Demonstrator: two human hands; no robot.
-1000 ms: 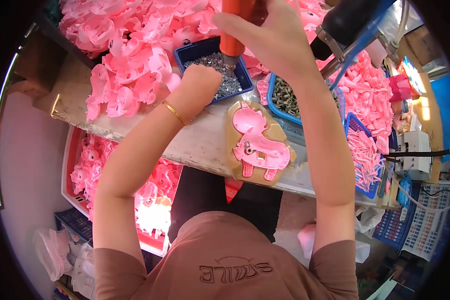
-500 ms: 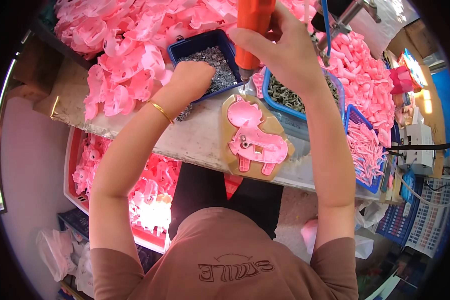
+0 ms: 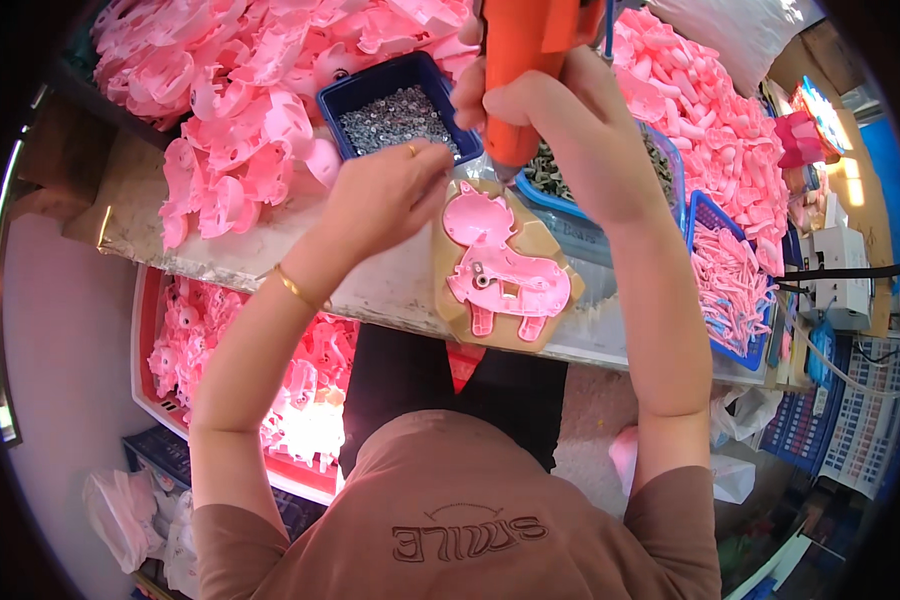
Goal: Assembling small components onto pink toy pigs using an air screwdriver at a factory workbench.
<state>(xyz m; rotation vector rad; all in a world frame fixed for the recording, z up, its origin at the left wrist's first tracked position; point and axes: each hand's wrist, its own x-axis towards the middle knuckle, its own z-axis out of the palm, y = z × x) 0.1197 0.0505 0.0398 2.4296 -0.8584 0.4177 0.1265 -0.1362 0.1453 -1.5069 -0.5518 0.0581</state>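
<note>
My right hand (image 3: 570, 125) is wrapped round an orange power screwdriver (image 3: 513, 95), its tip pointing down near the top of the holder. My left hand (image 3: 395, 190) is closed in a pinch just past the near edge of a dark blue tray (image 3: 328, 102) of small metal screws (image 3: 395, 120). Whatever its fingertips hold is hidden. Below the screwdriver, a tan shaped holder (image 3: 455, 318) bears a pink animal-shaped plastic shell (image 3: 525, 283), with a round head part above a body with two legs. A small metal ring-like piece (image 3: 480, 280) sits in the body.
Pink shells (image 3: 240, 130) are heaped at the far left. A blue-rimmed tub (image 3: 570, 208) of greenish metal parts stands right of the holder. Beyond it lie pink parts (image 3: 715, 130) and a blue basket (image 3: 755, 350) of thin pink pieces. A red crate (image 3: 148, 375) with pink parts sits below the bench.
My left hand has come out of the screw tray, moving right and nearer the holder. The screwdriver in my right hand has moved slightly right and nearer me.
</note>
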